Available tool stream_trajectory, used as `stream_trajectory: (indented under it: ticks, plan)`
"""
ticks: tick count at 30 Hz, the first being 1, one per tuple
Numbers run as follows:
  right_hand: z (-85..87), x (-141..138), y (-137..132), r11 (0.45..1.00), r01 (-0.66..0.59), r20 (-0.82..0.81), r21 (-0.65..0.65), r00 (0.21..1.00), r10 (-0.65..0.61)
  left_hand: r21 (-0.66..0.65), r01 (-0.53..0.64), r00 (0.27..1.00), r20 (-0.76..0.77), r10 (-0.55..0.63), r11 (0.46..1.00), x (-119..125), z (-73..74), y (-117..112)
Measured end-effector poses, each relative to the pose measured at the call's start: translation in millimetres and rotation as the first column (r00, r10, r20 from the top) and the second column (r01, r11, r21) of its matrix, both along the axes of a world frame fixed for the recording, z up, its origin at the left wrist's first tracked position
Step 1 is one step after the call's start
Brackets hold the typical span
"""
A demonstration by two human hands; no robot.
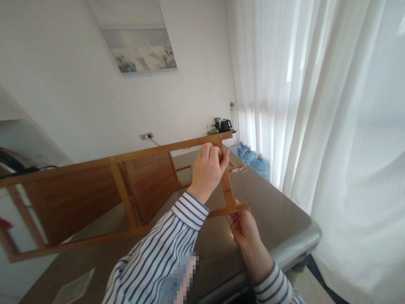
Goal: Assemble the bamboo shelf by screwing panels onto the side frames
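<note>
A long wooden frame (142, 151), perhaps a shelf unit, with slatted cross rails and brown panels, lies tilted on its side over the table. My left hand (207, 171) is closed at its right end, fingers curled over the end rail (226, 185) near the top corner. Lower down, my right hand (243, 228) grips the bottom corner of the same end from beneath, its fingers partly hidden behind the wood. A brown panel (152, 181) shows between the rails, left of my left hand.
The grey table (272, 215) has a rounded front right corner. Small white pieces (238, 169) lie behind the frame, and a flat clear packet (74, 287) at front left. Water bottles (259, 164) stand by the curtain (316, 105). A black kettle (225, 125) sits at the back.
</note>
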State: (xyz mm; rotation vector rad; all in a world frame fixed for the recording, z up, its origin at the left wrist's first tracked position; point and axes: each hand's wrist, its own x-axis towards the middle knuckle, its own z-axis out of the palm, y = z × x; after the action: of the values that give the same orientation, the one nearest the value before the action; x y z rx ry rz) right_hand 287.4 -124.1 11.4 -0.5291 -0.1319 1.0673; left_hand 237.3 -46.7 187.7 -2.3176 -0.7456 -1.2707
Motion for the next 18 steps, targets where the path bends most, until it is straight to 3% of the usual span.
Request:
stream_trajectory:
  ticks: [7,12,15,18]
  plan:
    - [10.1,-4.9,-2.3,0.997,0.038,-0.111,-0.069,0.993,-0.046,-0.297,0.124,0.986,0.146,-0.084,0.947,12.0,-37.1,-11.8]
    - [16.0,-6.2,-1.6,0.996,0.051,-0.095,-0.069,0.994,-0.058,-0.446,0.122,0.982,0.185,-0.043,0.887,15.6,-46.5,-17.6]
    - [18.5,-7.4,-1.8,0.996,0.065,-0.069,-0.066,0.995,-0.069,-0.519,0.033,0.994,0.110,0.028,0.854,14.1,-44.4,-24.3]
    - [20.0,-8.4,-1.4,0.995,0.080,-0.042,-0.064,0.996,-0.083,-0.492,-0.154,0.986,-0.027,0.162,0.857,13.1,-39.0,-28.7]
